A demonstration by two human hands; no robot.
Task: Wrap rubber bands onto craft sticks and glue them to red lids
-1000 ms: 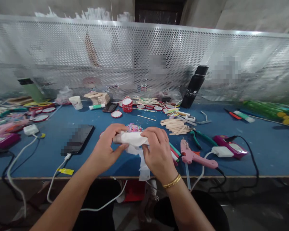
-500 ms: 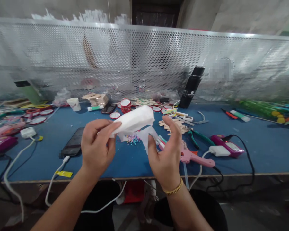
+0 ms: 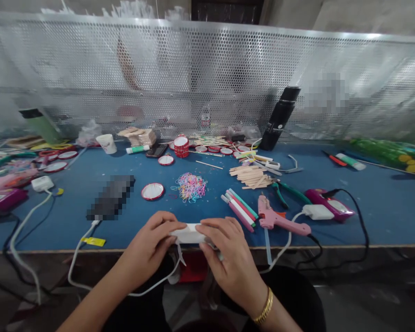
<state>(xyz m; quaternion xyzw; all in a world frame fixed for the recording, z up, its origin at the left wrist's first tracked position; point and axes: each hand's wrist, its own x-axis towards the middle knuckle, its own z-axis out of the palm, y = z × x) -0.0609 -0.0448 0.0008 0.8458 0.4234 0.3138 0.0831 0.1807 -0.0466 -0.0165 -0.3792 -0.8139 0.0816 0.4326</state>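
A folded white tissue (image 3: 188,234) lies at the front edge of the blue table (image 3: 383,221). Both hands pinch it from either side. My left hand (image 3: 152,244) grips its left end with fingers curled. My right hand (image 3: 224,251), with a gold bracelet on the wrist, holds the right end. A thin strip of the tissue hangs down over the table's edge between my hands. Just beyond lie a pile of coloured rubber bands (image 3: 191,186) and a red-rimmed round lid (image 3: 152,191).
A pink glue gun (image 3: 280,221), several markers (image 3: 240,208), a heap of wooden sticks (image 3: 251,176), green pliers (image 3: 287,193) and a phone (image 3: 111,197) on a white cable lie nearby. A perforated metal screen (image 3: 207,78) closes the far side. A black bottle (image 3: 280,117) leans there.
The tissue was held up in the air half a second ago, right hand open. Both hands have come down and toward me, now pressing the folded tissue at the table's edge.
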